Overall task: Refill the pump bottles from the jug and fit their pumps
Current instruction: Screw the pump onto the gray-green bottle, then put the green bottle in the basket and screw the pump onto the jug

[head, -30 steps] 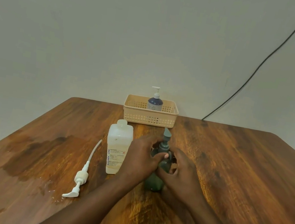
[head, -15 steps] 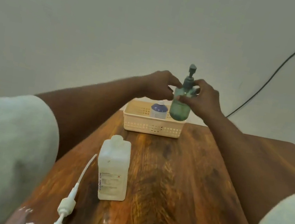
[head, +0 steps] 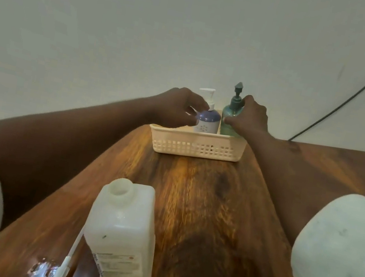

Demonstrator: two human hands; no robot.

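Green bottle (head: 229, 119) lowered into basket (head: 196, 149) beside blue bottle (head: 207, 120), right hand (head: 250, 119) gripping; left hand (head: 178, 106) loose

The basket (head: 196, 146) wall hides the feet of the blue bottle (head: 207, 121) and the green bottle (head: 227, 121). The right hand (head: 251, 118) covers the green bottle's right side; whether the left hand (head: 177, 107) touches the blue bottle cannot be told. The loose pump (head: 65, 261) is cut off at the bottom edge, its tube partly behind the jug (head: 123, 234). The jug's label is too blurred to read. Both arms hide the tabletop (head: 202, 202) side edges.
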